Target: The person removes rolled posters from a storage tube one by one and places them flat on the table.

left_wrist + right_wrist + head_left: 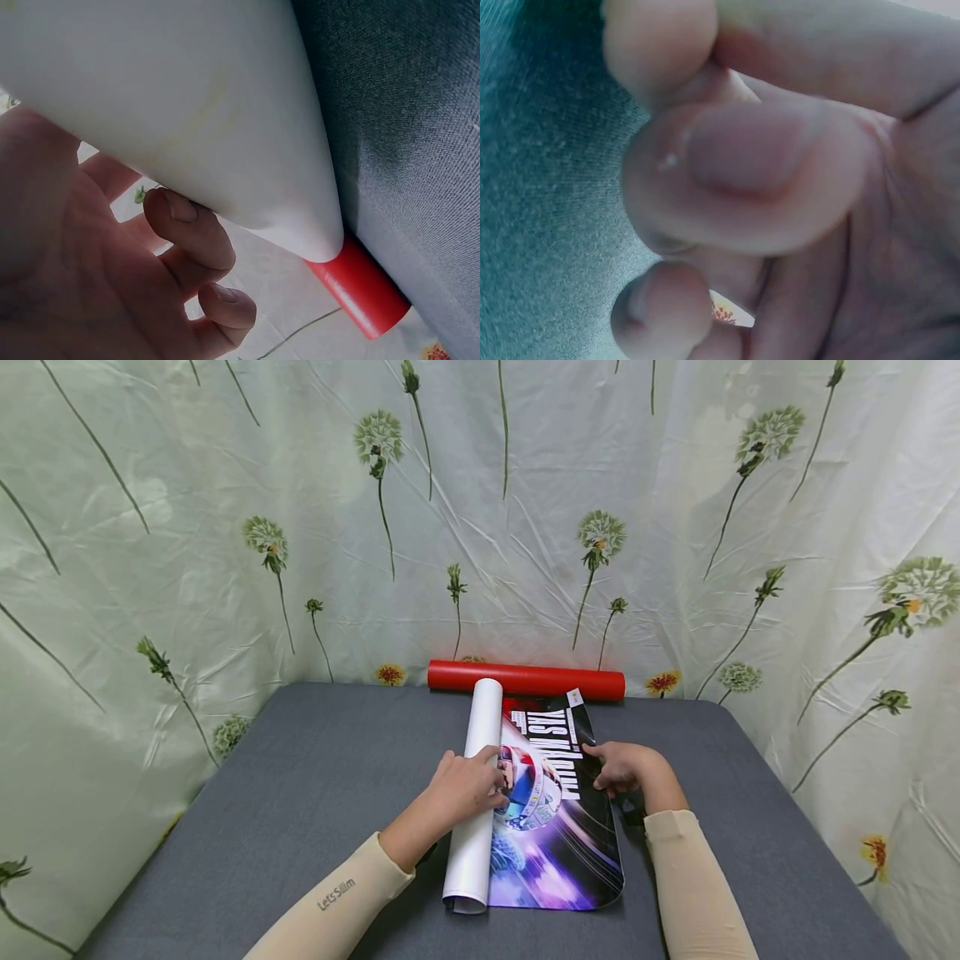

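A glossy printed poster (551,852) lies partly unrolled, its left part still a white roll (472,852). My left hand (467,783) lies across the top of that roll, with the fingers spread and loosely bent over its right side. In the left wrist view, the fingertips (180,206) come right up against the white roll (187,112). My right hand (618,767) is at the poster's right edge, its forefinger straight against the edge and the other fingers bent. The right wrist view shows the thumb (742,176) in front of bent fingers, over the cloth.
A red tube (525,679) lies crosswise at the back of the table, beyond the poster's top end. Grey cloth (330,760) covers the table. Behind it hangs a pale curtain (322,460) with a dandelion print.
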